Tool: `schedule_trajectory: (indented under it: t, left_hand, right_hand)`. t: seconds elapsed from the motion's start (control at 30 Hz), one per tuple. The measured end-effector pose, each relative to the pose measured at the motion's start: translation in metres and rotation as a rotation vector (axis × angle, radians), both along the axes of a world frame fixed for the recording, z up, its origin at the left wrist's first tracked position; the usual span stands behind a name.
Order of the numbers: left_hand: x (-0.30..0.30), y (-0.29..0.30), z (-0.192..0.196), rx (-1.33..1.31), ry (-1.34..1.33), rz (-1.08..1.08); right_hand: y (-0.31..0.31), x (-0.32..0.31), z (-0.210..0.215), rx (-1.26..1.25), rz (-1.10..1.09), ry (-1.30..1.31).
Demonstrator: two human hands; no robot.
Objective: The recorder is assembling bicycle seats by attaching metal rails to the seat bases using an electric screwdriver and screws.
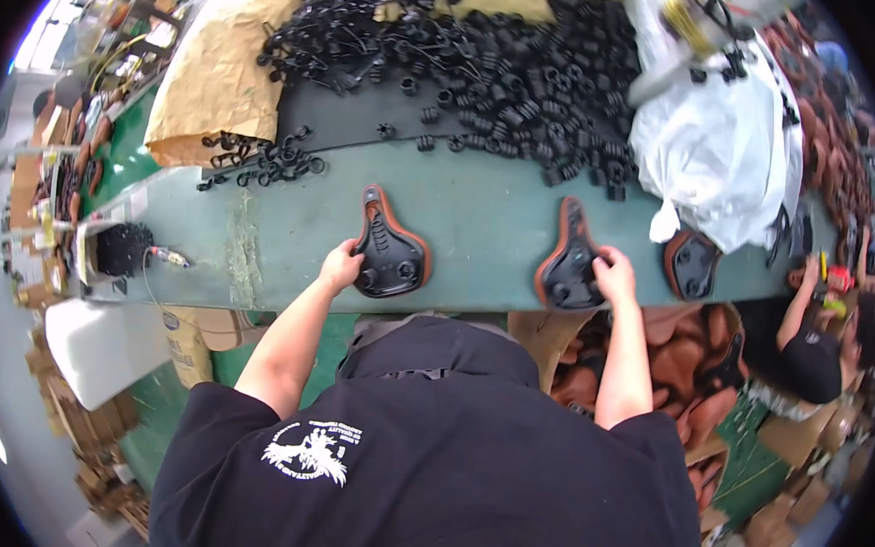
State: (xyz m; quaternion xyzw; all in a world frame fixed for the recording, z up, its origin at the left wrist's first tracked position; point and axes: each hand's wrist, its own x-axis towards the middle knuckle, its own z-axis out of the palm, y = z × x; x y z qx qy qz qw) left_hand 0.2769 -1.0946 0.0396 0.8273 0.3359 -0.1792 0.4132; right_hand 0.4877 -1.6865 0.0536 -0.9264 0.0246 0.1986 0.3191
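Note:
Two brown bicycle saddles lie upside down on the green table (482, 206), their black undersides facing up. My left hand (340, 266) rests on the left edge of the left saddle (391, 246), fingers curled against its rim. My right hand (615, 274) grips the right side of the middle saddle (568, 261). A third upturned saddle (692, 262) lies further right, partly under a white plastic bag (716, 150), with neither hand on it.
A big heap of black coil springs and wire parts (530, 69) covers the table's far side beside brown paper (219, 70). A box of brown saddles (683, 359) stands by my right. Another person (814, 337) works at right. A power tool (163, 255) lies at left.

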Motion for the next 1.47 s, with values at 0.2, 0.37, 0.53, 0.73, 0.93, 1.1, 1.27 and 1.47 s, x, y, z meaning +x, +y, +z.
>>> schedule_trajectory:
  t: [0.2,0.37,0.53,0.73,0.93,1.1,1.27,1.47]
  left_hand:
    - [-0.012,0.067,0.006,0.042,-0.069,0.047]
    - [0.007,0.113,0.015,0.141,-0.086,-0.115]
    - [0.022,0.163,0.02,-0.112,-0.102,-0.105]
    - [0.034,0.25,0.0,0.423,-0.208,-0.143]
    - [0.063,0.273,-0.012,0.459,-0.17,-0.157]
    - [0.061,0.257,-0.028,0.456,-0.286,-0.11]
    - [0.034,0.229,-0.024,0.372,-0.394,0.001]
    - [-0.024,0.203,-0.012,0.375,-0.287,0.072]
  right_hand:
    - [0.155,-0.021,0.011,-0.042,0.338,0.032]
    - [0.275,-0.04,0.026,-0.039,0.325,0.041]
    - [0.358,-0.018,0.045,-0.146,0.41,0.018]
    - [0.427,0.11,0.078,-0.054,0.256,-0.458]
    - [0.489,0.227,0.115,-0.407,0.145,-0.387]
    - [0.511,0.27,0.103,-0.665,0.202,-0.156]
    - [0.502,0.279,0.099,-0.714,0.463,-0.455]
    - [0.485,0.249,0.167,-0.721,0.755,-0.729]
